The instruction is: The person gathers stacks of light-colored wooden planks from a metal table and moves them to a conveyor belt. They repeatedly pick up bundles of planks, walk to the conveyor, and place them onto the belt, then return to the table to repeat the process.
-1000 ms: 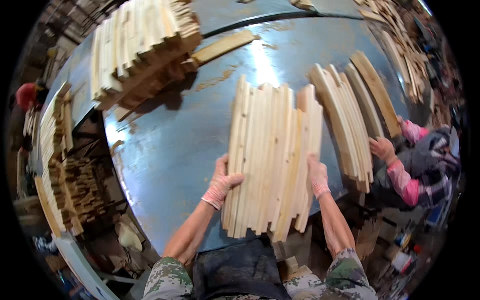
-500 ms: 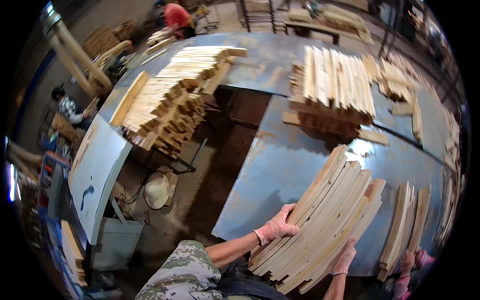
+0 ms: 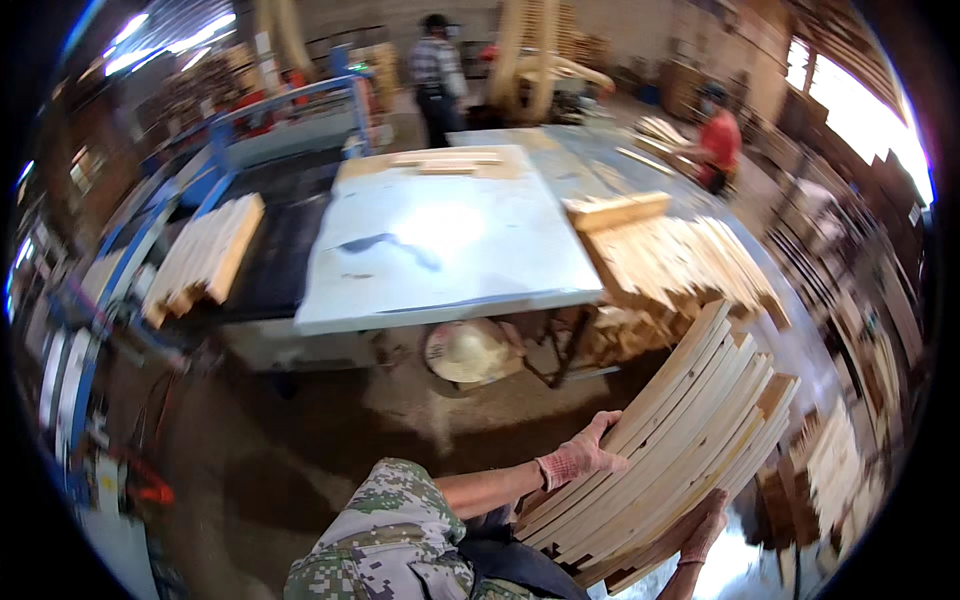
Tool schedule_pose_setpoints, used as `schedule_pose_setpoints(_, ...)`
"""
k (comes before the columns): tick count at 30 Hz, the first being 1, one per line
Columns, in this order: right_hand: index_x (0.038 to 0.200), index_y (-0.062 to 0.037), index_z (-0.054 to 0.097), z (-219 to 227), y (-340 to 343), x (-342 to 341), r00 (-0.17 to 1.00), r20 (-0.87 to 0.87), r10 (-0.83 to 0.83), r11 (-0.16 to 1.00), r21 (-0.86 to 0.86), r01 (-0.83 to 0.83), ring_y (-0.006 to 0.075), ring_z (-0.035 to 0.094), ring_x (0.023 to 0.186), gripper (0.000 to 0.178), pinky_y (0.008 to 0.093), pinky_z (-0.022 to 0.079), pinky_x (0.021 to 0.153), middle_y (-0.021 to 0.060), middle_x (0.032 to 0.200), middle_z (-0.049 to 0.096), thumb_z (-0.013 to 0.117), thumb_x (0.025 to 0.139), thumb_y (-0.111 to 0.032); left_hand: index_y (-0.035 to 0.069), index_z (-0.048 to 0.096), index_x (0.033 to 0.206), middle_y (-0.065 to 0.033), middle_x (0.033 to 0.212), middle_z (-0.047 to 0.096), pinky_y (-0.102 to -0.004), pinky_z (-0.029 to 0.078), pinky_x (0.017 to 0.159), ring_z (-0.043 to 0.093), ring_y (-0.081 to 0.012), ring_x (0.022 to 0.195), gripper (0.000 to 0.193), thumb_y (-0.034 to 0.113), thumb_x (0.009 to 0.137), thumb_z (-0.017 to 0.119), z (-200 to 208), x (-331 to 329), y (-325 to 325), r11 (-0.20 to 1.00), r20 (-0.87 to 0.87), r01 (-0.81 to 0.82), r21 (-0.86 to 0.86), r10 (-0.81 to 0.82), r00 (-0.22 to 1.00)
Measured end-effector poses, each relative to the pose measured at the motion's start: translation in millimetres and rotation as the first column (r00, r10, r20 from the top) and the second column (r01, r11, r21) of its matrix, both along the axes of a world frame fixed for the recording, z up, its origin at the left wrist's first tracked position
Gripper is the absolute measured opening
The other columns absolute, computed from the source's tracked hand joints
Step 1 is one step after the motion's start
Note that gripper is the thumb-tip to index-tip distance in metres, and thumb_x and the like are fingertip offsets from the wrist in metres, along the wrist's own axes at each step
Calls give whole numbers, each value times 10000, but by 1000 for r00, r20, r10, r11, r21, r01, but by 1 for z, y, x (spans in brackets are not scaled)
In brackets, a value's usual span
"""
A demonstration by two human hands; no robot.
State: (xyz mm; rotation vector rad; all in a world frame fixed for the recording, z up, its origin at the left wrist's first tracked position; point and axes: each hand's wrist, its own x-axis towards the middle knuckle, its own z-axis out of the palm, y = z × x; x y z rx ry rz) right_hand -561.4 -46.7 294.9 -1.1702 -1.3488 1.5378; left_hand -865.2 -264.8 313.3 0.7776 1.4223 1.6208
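Observation:
A row of pale wooden strips [image 3: 660,440], several side by side with uneven ends, is clamped between my two gloved hands in front of my body. Pressed against the row's left side is my left hand [image 3: 588,448], fingers bent round the outer strip. My right hand [image 3: 706,524] grips the opposite side near the lower end. The strips slant up and away to the right, with their near ends by my waist. A bluish metal table [image 3: 735,555] shows beneath and beside my right hand.
Ahead stands a white-topped table [image 3: 500,230] with short wood pieces. Left of it, more strips [image 3: 205,255] lie on a black conveyor [image 3: 285,220]. A stack of strips [image 3: 680,260] sits to the right. A round pale object [image 3: 468,352] is under the table. Two people work farther back.
My view has swung left, bringing the white-topped table and conveyor in front. The row of strips has turned with me, still held between both hands.

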Motion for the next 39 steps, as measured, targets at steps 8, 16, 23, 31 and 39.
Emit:
schedule_pose_setpoints(8,818,-44,678,11,-33,-299,818,219,531,818,120,-563,67,477,656,419,280,399,608,-75,742,574,661,1047,-395,18,316,1578,-165,1461,501,-401,452,1139,515,-274,1354,1070,278,749,941,2,-130,-174,805,87,-585,98,579,811)
schedule_pose_setpoints(16,966,26,739,53,-159,-545,487,231,842,494,31,-869,130,600,723,396,329,489,655,11,849,684,777,927,-366,-17,379,1489,-141,1354,538,-385,479,1104,556,-243,1264,877,219,816,888,22,-254,-299,587,287,-808,-54,784,550)
schedule_pose_setpoints(23,1169,114,736,68,-236,-739,365,591,720,464,-19,-885,300,762,931,694,391,579,837,228,1009,784,799,839,-494,-82,413,1412,-196,1232,649,-417,559,988,654,-277,1132,859,267,819,927,5,-433,-362,483,138,-826,-290,875,464)
schedule_pose_setpoints(31,1354,53,652,60,-345,-898,339,428,838,381,-15,-924,274,737,1050,682,379,551,957,190,1189,764,781,889,-429,7,424,1549,-273,1488,528,-469,471,1128,554,-414,1364,1021,699,856,708,59,-590,-469,129,-641,-744,-655,426,638)
schedule_pose_setpoints(39,1670,34,228,31,-538,-981,282,58,958,286,-90,-954,140,609,888,930,292,529,749,109,1174,681,779,971,-238,-2,266,1653,-314,1702,239,-531,175,1296,274,-446,1572,1094,760,924,559,61,-646,-626,-88,-808,-809,-582,173,563)
